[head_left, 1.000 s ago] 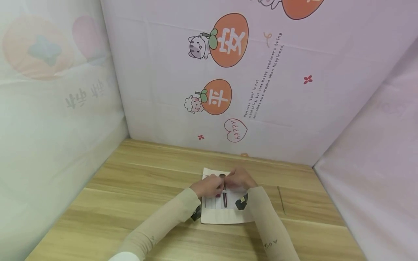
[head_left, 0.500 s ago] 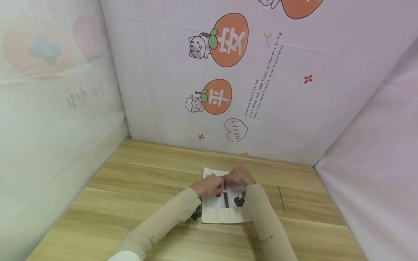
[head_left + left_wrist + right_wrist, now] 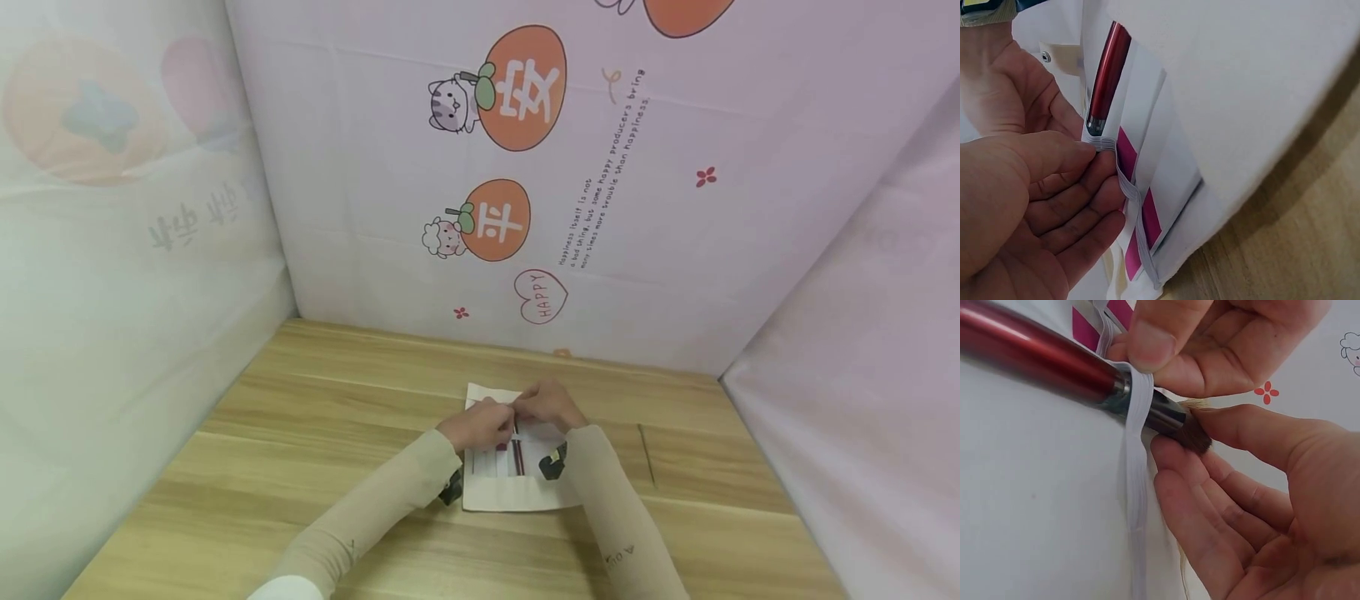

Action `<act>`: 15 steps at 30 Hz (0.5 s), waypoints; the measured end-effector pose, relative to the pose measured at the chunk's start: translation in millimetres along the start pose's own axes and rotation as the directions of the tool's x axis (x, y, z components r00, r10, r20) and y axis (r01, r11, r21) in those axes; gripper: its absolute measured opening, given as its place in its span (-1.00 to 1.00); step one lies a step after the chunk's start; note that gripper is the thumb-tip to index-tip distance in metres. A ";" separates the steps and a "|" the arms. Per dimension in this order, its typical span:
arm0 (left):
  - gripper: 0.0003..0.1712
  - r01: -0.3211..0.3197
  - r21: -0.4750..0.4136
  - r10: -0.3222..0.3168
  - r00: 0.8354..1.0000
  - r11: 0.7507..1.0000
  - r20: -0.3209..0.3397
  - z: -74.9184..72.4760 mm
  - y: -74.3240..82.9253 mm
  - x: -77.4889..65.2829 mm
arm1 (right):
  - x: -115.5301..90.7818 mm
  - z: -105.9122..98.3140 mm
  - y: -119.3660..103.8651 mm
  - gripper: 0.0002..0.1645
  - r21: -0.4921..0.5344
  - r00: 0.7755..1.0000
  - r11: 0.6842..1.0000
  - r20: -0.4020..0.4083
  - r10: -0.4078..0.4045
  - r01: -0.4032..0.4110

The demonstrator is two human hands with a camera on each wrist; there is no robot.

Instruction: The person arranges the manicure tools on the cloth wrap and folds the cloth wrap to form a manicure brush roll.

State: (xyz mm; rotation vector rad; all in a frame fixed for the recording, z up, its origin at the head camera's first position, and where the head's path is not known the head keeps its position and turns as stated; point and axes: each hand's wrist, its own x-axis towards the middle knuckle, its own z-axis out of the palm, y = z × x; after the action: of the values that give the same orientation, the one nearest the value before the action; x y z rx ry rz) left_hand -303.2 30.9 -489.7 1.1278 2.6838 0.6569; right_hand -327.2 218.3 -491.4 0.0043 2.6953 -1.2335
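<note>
The right wrist view cuts off the brush handle [image 3: 1035, 355].

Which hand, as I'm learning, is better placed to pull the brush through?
Probably the right hand: its fingers hold the brush by its bristles, while the left hand pinches the elastic band.

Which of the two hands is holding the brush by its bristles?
The right hand pinches the brush at its bristles; the left hand pinches the white elastic.

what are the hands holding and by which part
Right hand: glossy red-handled brush, by its brown bristle end. Left hand: white ribbed elastic strap, pinched beside the brush.
</note>
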 end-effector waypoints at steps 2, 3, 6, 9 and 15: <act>-0.70 -0.010 -0.004 0.010 1.000 1.000 -0.001 0.0 0.1 0.4 | -3.5 -0.8 -0.4 -0.83 -0.016 1.000 1.000 0.006 -0.014 0.014; -0.67 -0.015 -0.008 0.015 1.000 1.000 0.000 0.2 0.1 0.7 | -5.2 -1.2 -0.5 -0.83 -0.025 1.000 0.999 0.011 -0.019 0.020; -0.63 -0.019 -0.019 0.019 1.000 1.000 0.003 0.8 0.2 1.3 | -11.3 -2.2 -1.3 -0.82 -0.066 0.999 0.997 0.027 -0.029 0.031; -0.60 -0.012 -0.036 0.012 1.000 0.999 0.006 1.8 0.1 1.7 | -15.7 -1.9 -2.1 -0.83 -0.091 0.999 0.995 0.035 -0.029 0.033; -0.61 -0.002 -0.042 0.002 1.000 0.999 0.002 3.4 0.5 1.9 | -22.4 -1.2 -1.5 -0.84 -0.115 0.998 0.992 0.026 -0.053 0.056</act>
State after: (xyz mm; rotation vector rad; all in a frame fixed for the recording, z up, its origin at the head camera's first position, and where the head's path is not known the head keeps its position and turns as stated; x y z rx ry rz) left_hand -303.2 33.8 -492.4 1.1209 2.6542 0.7081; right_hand -305.5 219.8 -485.9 -0.0985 2.7597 -1.0833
